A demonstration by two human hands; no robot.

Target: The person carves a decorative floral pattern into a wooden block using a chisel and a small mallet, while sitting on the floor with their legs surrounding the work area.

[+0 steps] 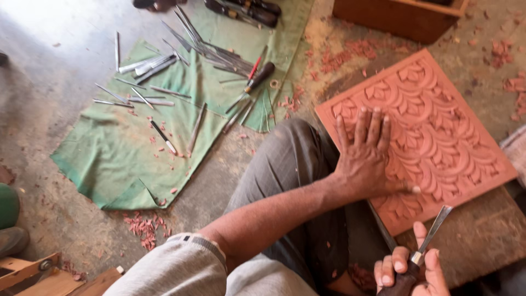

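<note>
**Flat hand on the carved panel, chisel in the other**

At far left a green cloth [118,159] lies on the floor, strewn with steel chisels [205,52] and reddish wood chips [143,225]. Right of it, the left hand [364,159] rests flat on the carved panel [444,137], fingers spread, its grip fully open and holding nothing. The panel lies tilted on the floor before the person's knee. At lower right, the right hand [408,271] has its grip closed round a chisel [430,235], blade pointing up toward the panel's near edge.
</note>
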